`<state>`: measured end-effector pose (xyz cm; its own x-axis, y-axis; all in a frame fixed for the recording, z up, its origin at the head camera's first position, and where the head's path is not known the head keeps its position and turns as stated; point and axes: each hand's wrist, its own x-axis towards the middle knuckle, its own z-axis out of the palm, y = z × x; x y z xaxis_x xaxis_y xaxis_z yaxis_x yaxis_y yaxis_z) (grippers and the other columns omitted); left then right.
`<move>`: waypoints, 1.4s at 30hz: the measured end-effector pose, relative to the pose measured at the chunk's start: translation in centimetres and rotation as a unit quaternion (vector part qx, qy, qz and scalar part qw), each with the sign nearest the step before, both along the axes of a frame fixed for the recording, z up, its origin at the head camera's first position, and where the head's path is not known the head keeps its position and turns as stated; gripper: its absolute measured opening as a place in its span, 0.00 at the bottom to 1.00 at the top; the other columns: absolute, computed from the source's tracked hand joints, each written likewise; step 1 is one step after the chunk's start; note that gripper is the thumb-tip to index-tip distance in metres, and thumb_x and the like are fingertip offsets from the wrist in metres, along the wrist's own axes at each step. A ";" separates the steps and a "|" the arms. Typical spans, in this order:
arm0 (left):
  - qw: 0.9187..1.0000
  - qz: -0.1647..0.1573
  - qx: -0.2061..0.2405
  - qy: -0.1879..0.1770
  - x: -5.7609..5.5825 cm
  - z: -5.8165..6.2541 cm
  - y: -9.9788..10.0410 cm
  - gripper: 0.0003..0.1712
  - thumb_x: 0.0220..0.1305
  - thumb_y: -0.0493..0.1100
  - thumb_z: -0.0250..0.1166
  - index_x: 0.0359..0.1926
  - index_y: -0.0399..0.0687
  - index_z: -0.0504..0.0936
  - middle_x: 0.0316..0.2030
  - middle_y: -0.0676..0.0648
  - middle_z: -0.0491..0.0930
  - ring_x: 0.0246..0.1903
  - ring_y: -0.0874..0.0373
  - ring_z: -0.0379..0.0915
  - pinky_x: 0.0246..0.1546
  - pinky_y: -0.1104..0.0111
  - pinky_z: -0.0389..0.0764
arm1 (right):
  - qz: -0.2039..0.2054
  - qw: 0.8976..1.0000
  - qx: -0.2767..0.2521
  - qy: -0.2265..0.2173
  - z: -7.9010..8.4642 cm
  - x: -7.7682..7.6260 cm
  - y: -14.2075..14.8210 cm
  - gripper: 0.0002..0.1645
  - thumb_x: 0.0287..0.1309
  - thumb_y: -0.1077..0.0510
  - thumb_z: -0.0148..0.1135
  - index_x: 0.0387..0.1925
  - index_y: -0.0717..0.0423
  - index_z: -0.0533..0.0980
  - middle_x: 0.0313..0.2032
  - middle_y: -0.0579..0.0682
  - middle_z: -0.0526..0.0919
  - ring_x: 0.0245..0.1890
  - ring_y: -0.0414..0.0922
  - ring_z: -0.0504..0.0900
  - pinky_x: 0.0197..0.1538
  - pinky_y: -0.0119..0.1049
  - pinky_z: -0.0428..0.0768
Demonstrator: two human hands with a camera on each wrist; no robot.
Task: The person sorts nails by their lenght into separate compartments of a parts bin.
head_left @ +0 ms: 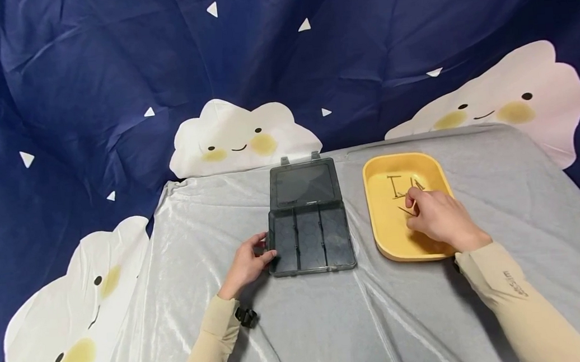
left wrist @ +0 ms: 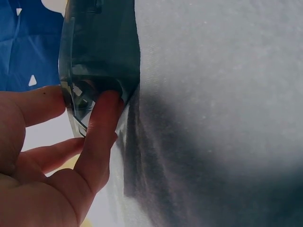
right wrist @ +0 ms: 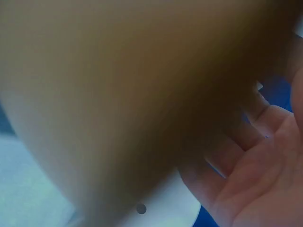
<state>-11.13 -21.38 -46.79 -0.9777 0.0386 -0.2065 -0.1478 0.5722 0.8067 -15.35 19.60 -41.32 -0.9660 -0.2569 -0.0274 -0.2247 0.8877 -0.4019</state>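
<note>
A dark see-through plastic organizer box [head_left: 309,238] lies with its lid [head_left: 304,184] raised toward the back; dividers split its base into 3 long compartments. My left hand [head_left: 247,262] holds the box's left side, and in the left wrist view its fingers [left wrist: 102,123] straddle the box wall. Over the yellow tray [head_left: 382,236], my right hand [head_left: 441,215] pinches a thin nail-like piece [head_left: 405,211] between thumb and fingertips. Several similar thin pieces [head_left: 395,187] lie on the tray floor beyond that hand. In the right wrist view a blurred tan shape hides the fingertips.
A wrinkled grey cloth [head_left: 310,325] covers the table under the box and tray. Behind it hangs a dark blue curtain [head_left: 281,52] with white clouds. A black wrist camera [head_left: 246,317] sits at the left cuff, with a thin cable trailing down.
</note>
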 end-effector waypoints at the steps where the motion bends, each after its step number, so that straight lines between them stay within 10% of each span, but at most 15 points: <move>1: 1.000 0.001 0.001 -0.002 0.1 0.0 -0.1 0.32 0.61 0.38 0.66 0.66 0.38 0.69 0.49 0.35 0.79 0.36 0.52 0.80 0.31 0.66 0.83 | 0.000 1.000 -0.002 0.003 0.2 0.1 -0.1 0.15 0.41 0.60 0.63 0.36 0.52 0.72 0.28 0.46 0.78 0.27 0.46 0.75 0.26 0.37 0.67; 29: 0.996 0.031 0.077 -0.030 0.2 -0.6 -0.3 0.35 0.58 0.34 0.67 0.67 0.38 0.67 0.43 0.39 0.77 0.32 0.58 0.77 0.28 0.65 0.84 | -0.002 0.996 -0.040 0.080 3.8 0.4 -1.8 0.10 0.42 0.62 0.62 0.29 0.50 0.71 0.25 0.47 0.74 0.25 0.46 0.71 0.27 0.36 0.64; 42: 0.994 -0.004 0.098 -0.049 -0.4 -0.6 -0.4 0.36 0.61 0.35 0.65 0.70 0.47 0.64 0.42 0.40 0.74 0.33 0.54 0.76 0.29 0.65 0.82 | -0.003 0.988 -0.110 0.112 4.1 0.2 -2.9 0.08 0.43 0.62 0.64 0.26 0.50 0.73 0.23 0.45 0.76 0.24 0.42 0.71 0.29 0.31 0.65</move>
